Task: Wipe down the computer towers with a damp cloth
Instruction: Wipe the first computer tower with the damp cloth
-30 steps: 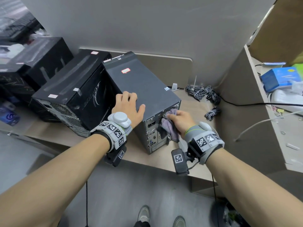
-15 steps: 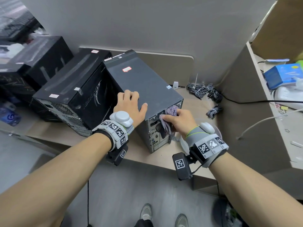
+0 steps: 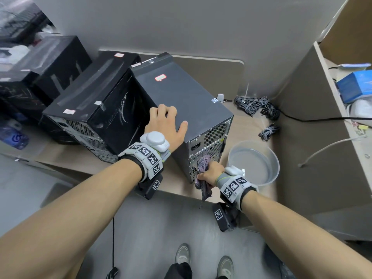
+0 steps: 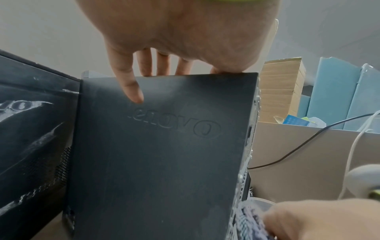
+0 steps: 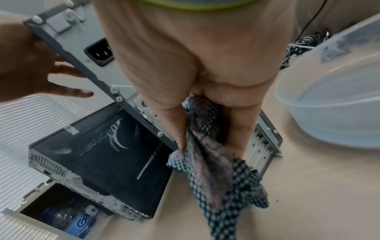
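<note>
My right hand has slid down the grey tower's rear panel — fingers bunched round the damp cloth, now low beside the water basin. My left hand stays flat on top, steadying. Rear nearly done, I judge.

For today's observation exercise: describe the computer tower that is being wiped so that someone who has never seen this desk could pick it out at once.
On the beige desk stands a row of dark towers. The one meant is the grey tower at the right end, beside the clear basin. Unlike its glossy black neighbours, it is matte, with the left hand on top and the right hand holding a cloth at its rear panel.
</note>
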`<state>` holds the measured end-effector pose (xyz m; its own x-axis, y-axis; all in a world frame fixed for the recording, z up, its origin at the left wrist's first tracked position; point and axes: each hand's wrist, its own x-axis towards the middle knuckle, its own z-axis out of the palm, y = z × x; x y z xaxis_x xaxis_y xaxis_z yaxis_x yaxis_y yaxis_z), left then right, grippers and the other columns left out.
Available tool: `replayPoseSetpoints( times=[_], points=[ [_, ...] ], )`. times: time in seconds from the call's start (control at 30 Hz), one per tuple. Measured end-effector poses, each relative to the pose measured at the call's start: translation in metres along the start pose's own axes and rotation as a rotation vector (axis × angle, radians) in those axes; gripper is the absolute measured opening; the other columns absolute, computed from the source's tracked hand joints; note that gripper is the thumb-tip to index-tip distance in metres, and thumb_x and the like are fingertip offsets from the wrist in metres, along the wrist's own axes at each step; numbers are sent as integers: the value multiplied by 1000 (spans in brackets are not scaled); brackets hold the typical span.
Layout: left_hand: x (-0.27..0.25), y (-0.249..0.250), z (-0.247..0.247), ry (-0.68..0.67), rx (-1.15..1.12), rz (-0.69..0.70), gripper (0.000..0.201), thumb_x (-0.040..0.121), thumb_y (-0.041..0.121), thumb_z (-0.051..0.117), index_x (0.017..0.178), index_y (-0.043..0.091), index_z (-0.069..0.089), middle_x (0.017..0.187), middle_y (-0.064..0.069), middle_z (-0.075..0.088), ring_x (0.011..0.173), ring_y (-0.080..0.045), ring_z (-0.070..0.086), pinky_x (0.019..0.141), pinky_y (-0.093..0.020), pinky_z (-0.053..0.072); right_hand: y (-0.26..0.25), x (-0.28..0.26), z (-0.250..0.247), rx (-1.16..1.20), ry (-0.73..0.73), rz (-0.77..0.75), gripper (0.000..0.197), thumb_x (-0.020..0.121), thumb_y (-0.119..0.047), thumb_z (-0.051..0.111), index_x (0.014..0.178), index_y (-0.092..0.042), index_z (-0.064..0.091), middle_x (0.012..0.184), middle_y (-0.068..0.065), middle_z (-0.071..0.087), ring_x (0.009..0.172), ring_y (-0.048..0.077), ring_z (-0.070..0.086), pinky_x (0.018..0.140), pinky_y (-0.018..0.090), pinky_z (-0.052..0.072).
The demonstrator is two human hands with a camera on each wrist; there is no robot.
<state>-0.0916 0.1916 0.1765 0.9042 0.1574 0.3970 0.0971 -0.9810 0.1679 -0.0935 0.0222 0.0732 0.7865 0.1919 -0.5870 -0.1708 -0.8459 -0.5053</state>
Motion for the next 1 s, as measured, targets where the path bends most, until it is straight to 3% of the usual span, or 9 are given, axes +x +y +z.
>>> replayPoseSetpoints(
  times=[0.17, 0.33, 0.4, 0.47, 0.53, 0.67, 0.73, 0.83, 1.0],
  points=[
    [0, -1, 1, 16, -8, 16, 41, 85, 50, 44, 98, 12, 54, 100, -7, 50, 97, -29, 45, 56, -30, 36, 1, 1, 10, -60, 38, 22, 59, 73, -37, 77, 114, -6, 49, 106, 12, 64, 97, 31, 63, 82, 32, 51],
    [1, -2, 1, 16, -8, 20, 42, 85, 50, 43, 98, 12, 54, 101, -7, 50, 97, -29, 45, 56, -30, 35, 7, 1, 15, -209, -97, -15, 39, 72, -46, 73, 90, -13, 64, 90, 6, 69, 81, 26, 66, 79, 35, 56],
    [0, -1, 2, 21, -10, 17, 41, 85, 49, 44, 98, 12, 54, 100, -7, 50, 96, -29, 45, 57, -29, 35, 3, 2, 10, -128, -3, -71, 25, 74, -39, 70, 75, -17, 58, 85, 6, 67, 80, 27, 65, 79, 35, 56],
    [0, -1, 2, 33, -13, 19, 40, 85, 49, 45, 97, 11, 54, 99, -7, 50, 95, -29, 45, 57, -30, 36, -4, 0, 0, 37, 78, -108, 17, 78, -30, 70, 80, -15, 64, 88, 10, 69, 84, 28, 66, 78, 33, 54],
    [0, -2, 3, 37, -21, 22, 41, 85, 49, 45, 97, 11, 54, 99, -8, 51, 95, -30, 45, 58, -30, 37, -8, -2, -12, 159, 121, -121, 23, 80, -27, 72, 85, -7, 64, 88, 13, 69, 85, 28, 65, 75, 34, 53],
    [0, -2, 4, 33, -23, 3, 42, 86, 50, 44, 98, 11, 55, 99, -7, 51, 96, -30, 46, 61, -33, 43, -2, -3, -31, 326, 274, -121, 32, 77, -25, 75, 79, -12, 46, 78, 6, 56, 75, 23, 53, 63, 28, 42],
    [-1, -1, 4, 31, -21, 3, 42, 86, 50, 44, 98, 11, 55, 99, -7, 51, 96, -30, 46, 61, -34, 44, -2, -6, -26, 324, 273, -151, 27, 78, -19, 73, 69, -14, 49, 66, 2, 54, 69, 22, 51, 54, 25, 38],
    [-1, 1, 4, 27, -23, 1, 44, 85, 51, 41, 99, 11, 55, 100, -7, 51, 97, -30, 45, 60, -32, 42, -13, -10, 4, 207, 159, -216, 13, 76, -20, 73, 71, -10, 65, 71, 6, 66, 74, 26, 60, 63, 28, 48],
    [0, -1, 3, 22, -20, -6, 46, 85, 52, 41, 100, 10, 55, 101, -8, 51, 98, -30, 46, 61, -33, 41, -12, -4, 3, 322, 145, -97, 23, 78, -15, 69, 60, -17, 55, 64, 5, 58, 62, 20, 55, 62, 31, 52]
  ],
)
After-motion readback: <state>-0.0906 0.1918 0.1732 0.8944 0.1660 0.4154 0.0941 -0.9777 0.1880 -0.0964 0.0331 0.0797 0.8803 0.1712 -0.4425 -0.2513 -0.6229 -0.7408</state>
